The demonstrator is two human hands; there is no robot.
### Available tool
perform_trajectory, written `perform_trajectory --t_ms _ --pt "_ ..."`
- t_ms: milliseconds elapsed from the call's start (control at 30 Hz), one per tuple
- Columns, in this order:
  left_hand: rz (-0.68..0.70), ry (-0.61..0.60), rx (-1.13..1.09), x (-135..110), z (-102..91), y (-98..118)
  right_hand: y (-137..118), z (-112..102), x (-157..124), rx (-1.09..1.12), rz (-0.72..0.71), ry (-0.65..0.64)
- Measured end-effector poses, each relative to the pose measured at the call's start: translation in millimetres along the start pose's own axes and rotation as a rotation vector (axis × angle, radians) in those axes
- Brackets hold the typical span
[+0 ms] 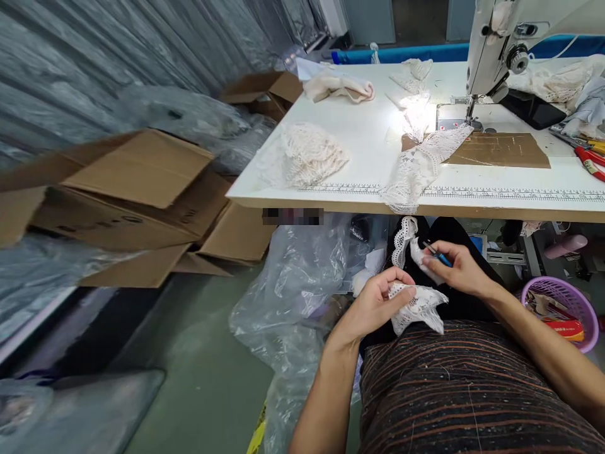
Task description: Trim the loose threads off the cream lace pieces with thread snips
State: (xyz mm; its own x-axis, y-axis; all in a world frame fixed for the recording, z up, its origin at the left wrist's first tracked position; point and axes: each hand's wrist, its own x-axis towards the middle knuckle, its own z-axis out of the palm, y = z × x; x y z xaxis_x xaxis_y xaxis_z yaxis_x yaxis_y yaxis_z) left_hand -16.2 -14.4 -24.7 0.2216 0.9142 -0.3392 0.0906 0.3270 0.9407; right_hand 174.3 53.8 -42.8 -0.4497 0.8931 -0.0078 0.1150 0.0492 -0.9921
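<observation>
Over my lap, my left hand [385, 295] pinches a piece of white lace [418, 306] between thumb and fingers. My right hand [456, 268] is closed around a small blue-handled tool [442, 257] with a thin dark tip. Its exact kind is too small to tell. White fabric [421, 257] hangs beside the right fingers; whether they grip it too, I cannot tell. A scalloped lace strip [404, 239] dangles just below the table edge, above my left hand. More lace [416, 167] lies on the table and reaches toward the needle.
The sewing machine [491, 57] stands on the white table [359, 173]. A lace pile [314, 154], brown card [501, 150], phone [532, 108] and red-handled pliers [588, 164] lie there. Cardboard boxes [142, 170] and plastic sheeting [302, 271] are left; a purple basket [590, 315] is right.
</observation>
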Motion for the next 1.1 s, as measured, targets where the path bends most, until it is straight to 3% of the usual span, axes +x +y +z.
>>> perform_trajectory --t_ms 100,200,333,433,600,700,867,1100 --pt "0.152 0.054 0.135 -4.5 6.9 6.3 3.2 12.7 -6.2 0.081 0.027 -0.143" --pt "0.307 0.172 0.253 -6.7 8.6 7.0 1.1 16.4 -12.5 0.143 0.044 -0.198" --pt "0.368 0.241 0.314 -8.7 4.9 5.9 -4.5 13.5 -15.9 0.167 0.037 -0.239" --pt "0.411 0.212 0.35 -8.0 -1.2 7.8 -7.6 10.9 -16.3 0.151 0.025 -0.248" --pt "0.408 -0.008 0.307 2.1 -11.2 11.3 -11.4 10.9 -18.3 0.08 -0.03 -0.321" --pt "0.424 -0.073 0.305 9.7 -13.2 8.6 -13.6 11.2 -21.2 0.026 -0.075 -0.337" --pt "0.3 0.011 0.199 14.0 -12.1 -0.4 -14.2 8.3 -27.3 -0.086 -0.108 -0.219" --pt "0.192 0.041 0.004 14.2 -10.8 -6.1 -7.9 9.3 -27.3 -0.147 -0.164 -0.203"
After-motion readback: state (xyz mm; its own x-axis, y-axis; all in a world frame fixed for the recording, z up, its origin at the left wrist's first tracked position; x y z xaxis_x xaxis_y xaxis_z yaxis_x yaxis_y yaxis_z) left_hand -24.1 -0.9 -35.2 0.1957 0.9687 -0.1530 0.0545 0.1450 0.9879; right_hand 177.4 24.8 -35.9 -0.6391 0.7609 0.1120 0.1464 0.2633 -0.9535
